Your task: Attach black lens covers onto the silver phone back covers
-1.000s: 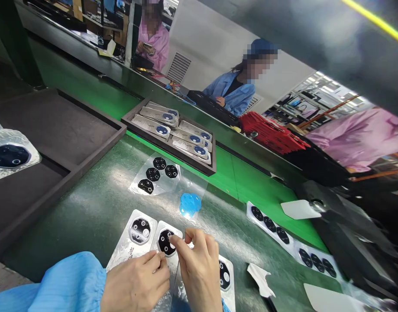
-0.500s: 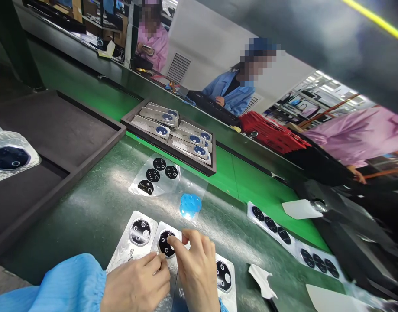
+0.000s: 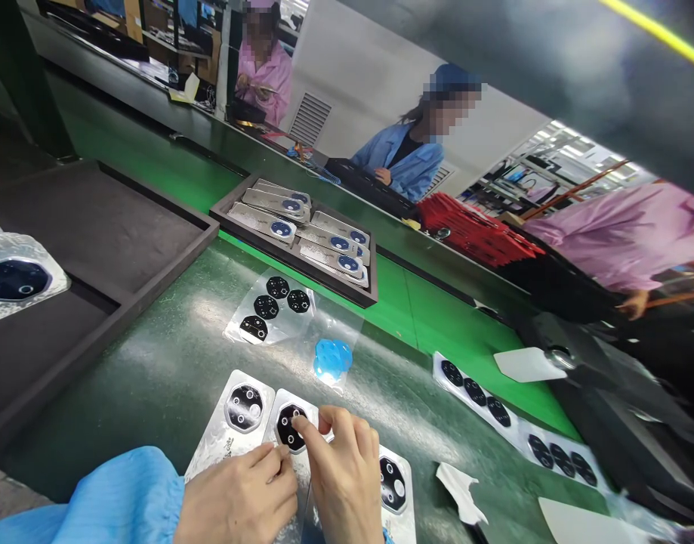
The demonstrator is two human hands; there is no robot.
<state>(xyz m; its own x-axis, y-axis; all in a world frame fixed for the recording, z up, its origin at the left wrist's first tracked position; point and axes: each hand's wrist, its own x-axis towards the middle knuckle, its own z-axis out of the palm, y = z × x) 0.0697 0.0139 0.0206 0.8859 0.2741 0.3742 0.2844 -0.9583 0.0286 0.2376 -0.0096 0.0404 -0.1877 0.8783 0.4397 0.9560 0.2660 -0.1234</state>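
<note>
Three silver phone back covers lie side by side at the near edge of the green mat. My left hand (image 3: 239, 499), fingers curled, holds down the middle cover (image 3: 287, 442) below its black camera lens ring (image 3: 290, 425). My right hand (image 3: 340, 476) presses its index fingertip on that ring, the other fingers bent. The left cover (image 3: 230, 427) and the right cover (image 3: 396, 491) lie untouched beside my hands.
A clear film with black lens pieces (image 3: 270, 306) and a blue sticker (image 3: 331, 357) lie further out. A dark tray of covers (image 3: 301, 227) stands behind, a large empty dark tray (image 3: 97, 249) at left. Strips of lens pieces (image 3: 510, 423) and white liners (image 3: 460, 491) lie right. Other people work across the line.
My right index finger has slid slightly left and down over the lens ring. The view has shifted a little; my left hand stays put.
</note>
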